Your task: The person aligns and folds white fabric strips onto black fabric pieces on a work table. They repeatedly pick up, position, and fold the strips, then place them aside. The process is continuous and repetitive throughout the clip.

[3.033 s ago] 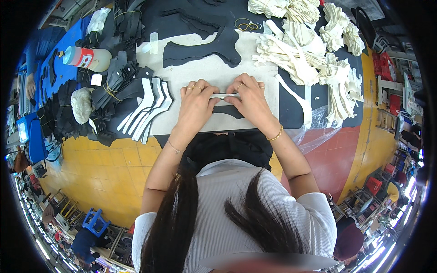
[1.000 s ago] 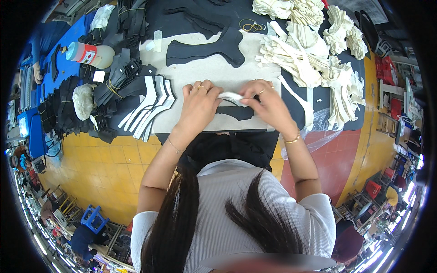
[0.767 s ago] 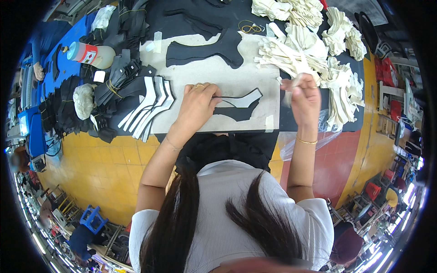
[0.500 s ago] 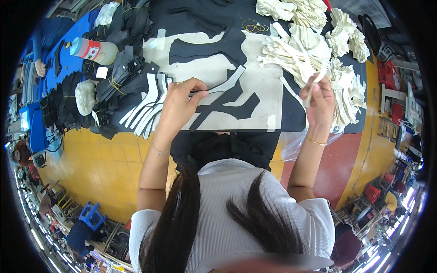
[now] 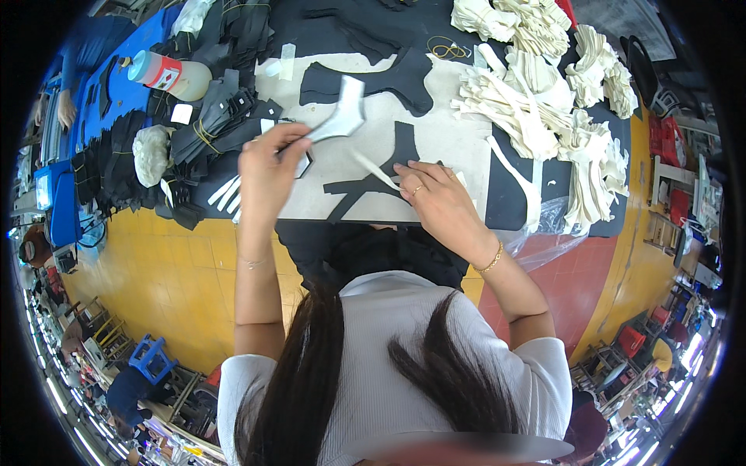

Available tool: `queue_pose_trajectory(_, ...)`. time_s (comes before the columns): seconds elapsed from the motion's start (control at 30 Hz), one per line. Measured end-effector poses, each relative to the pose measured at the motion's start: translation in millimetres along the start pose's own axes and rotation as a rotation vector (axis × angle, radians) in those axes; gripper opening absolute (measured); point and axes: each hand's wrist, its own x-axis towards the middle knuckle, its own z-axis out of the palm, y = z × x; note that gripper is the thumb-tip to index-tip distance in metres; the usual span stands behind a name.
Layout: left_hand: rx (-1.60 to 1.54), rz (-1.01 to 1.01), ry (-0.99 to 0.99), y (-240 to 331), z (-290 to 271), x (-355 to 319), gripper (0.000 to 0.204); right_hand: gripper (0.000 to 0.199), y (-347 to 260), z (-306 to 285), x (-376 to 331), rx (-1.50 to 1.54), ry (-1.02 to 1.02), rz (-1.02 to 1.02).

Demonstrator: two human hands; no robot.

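My left hand [image 5: 268,167] pinches a curved white-faced fabric piece [image 5: 346,113], lifted with its wide end pointing away from me. Under and beside that hand lie white-edged strips [image 5: 227,193], partly hidden by it. My right hand [image 5: 441,200] is low over the pale board [image 5: 311,206], its fingers closed on the end of a narrow cream fabric strip [image 5: 373,168]. Black cut pieces [image 5: 406,144] lie on the board around those fingertips, partly covered by the hand. Farther up the board is a larger black curved piece [image 5: 350,85].
Stacks of cream fabric pieces [image 5: 536,85] fill the table's right side. Bundled black pieces [image 5: 217,116], a bottle with a red label [image 5: 169,75] and a clear plastic-wrapped lump [image 5: 150,151] stand left. A plastic bag [image 5: 548,225] hangs at the near right edge.
My right hand has come left from the cream stacks to the board with a cream strip. My left hand has moved slightly left, and its curved piece now shows its broad white face.
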Motion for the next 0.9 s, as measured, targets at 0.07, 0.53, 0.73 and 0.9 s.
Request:
queue_pose_trajectory(0.07, 0.148, -0.099, 0.081, -3.4, -19.5, -5.1, 0.018, 0.01, -4.0, 1.7, -0.3, 0.025, 0.043, 0.04)
queue_pose_trajectory(0.53, 0.393, 0.289, -0.331, -11.7, 48.7, -46.5, 0.027, 0.025, 18.8, -55.6, -9.4, 0.903, 0.192, 0.605)
queue_pose_trajectory(0.73, 0.277, 0.302, -0.36, 0.4, 50.0, -34.2, 0.013, 0.017, 27.9, -47.6, -7.6, 0.928, 0.293, 0.514)
queue_pose_trajectory(0.9, 0.213, 0.286, -0.419, 9.8, 59.6, -12.2, 0.012, 0.015, 25.3, -54.8, -3.3, 0.875, 0.206, 0.665)
